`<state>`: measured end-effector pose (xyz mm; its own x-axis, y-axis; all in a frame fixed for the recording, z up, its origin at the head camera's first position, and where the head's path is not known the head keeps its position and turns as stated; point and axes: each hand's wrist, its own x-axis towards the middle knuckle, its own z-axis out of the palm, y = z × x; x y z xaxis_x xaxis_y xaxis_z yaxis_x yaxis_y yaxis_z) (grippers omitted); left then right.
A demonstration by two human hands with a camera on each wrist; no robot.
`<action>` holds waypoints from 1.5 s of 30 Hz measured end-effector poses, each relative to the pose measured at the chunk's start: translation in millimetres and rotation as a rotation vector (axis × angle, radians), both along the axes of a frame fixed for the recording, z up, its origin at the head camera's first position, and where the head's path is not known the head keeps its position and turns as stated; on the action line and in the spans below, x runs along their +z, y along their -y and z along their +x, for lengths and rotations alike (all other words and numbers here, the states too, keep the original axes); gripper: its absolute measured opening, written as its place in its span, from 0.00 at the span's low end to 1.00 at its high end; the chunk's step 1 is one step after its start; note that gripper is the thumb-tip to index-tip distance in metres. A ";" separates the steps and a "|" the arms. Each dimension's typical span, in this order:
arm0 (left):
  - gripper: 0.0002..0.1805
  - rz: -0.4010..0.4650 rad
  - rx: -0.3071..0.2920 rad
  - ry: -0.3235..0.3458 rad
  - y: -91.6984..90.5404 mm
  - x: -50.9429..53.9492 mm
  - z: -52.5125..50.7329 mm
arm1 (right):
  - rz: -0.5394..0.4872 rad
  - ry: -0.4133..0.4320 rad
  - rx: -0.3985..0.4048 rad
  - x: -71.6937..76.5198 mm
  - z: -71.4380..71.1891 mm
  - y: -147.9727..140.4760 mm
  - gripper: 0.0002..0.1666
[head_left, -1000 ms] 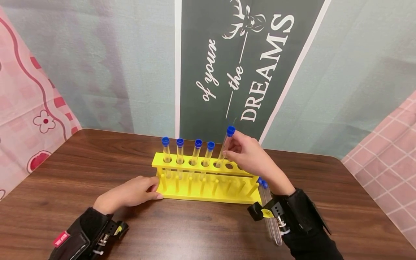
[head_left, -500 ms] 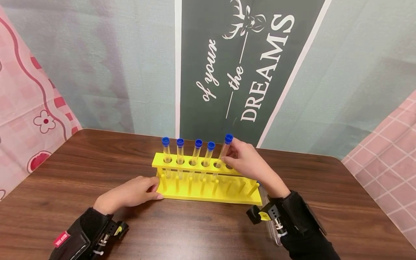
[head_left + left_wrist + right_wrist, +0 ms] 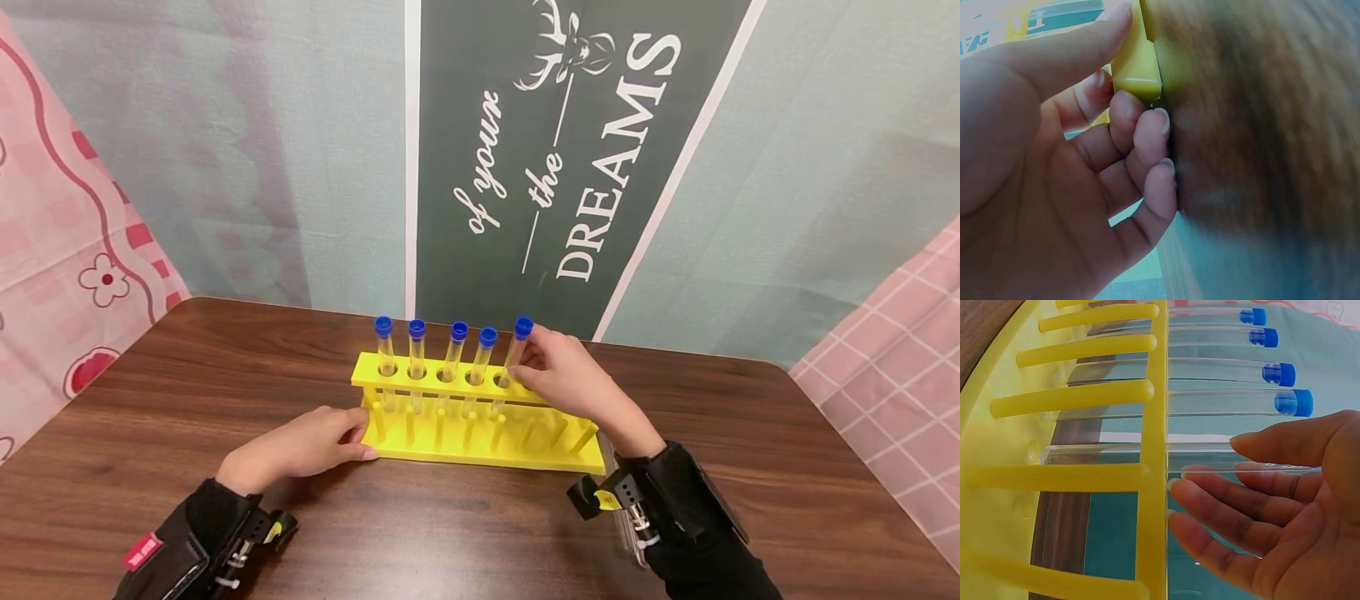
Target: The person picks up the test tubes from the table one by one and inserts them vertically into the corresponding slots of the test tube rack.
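A yellow rack (image 3: 480, 457) stands on the table, with several blue-capped clear tubes (image 3: 416, 354) upright or slightly tilted in its left holes. My right hand (image 3: 573, 377) pinches another blue-capped tube (image 3: 522, 327), which passes through the fifth hole from the left. In the right wrist view, thumb and fingers of the right hand (image 3: 1279, 506) lie about that tube (image 3: 1097, 454), whose lower end is near the rack base. My left hand (image 3: 315, 442) grips the rack's left end; in the left wrist view, the left hand (image 3: 1085, 137) has thumb and fingers round the yellow edge (image 3: 1138, 69).
More clear tubes (image 3: 628, 537) lie on the brown table (image 3: 450, 533) right of the rack, partly hidden beneath my right wrist. Behind the table hangs a cloth (image 3: 352, 167) with a dark lettered panel (image 3: 465, 275). Pink cloths hang at both sides.
The tube in my right hand has gone down further into the fifth hole, and the right hand has lowered and shifted slightly left with it. The left hand stays on the rack.
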<state>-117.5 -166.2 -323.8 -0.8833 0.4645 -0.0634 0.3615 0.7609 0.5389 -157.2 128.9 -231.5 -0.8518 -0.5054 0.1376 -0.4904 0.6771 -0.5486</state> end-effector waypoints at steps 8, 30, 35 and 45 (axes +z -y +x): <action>0.18 0.009 0.000 0.006 0.7 -0.9 -0.8 | 0.039 0.015 -0.011 0.2 -0.3 1.2 0.03; 0.18 0.012 -0.014 -0.003 1.0 0.5 -0.2 | 0.068 0.007 0.002 -1.4 -2.3 1.1 0.02; 0.18 0.002 -0.011 -0.004 1.0 0.2 -1.0 | 0.066 0.015 -0.003 -1.0 -1.8 1.2 0.04; 0.18 0.007 -0.015 -0.011 0.8 0.7 -0.4 | 0.070 0.021 0.000 2.2 1.1 0.7 0.07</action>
<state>-117.9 -167.0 -323.2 -0.8770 0.4778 -0.0504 0.3783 0.7515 0.5405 -156.2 128.2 -229.3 -0.8543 -0.5128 0.0845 -0.4792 0.7143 -0.5100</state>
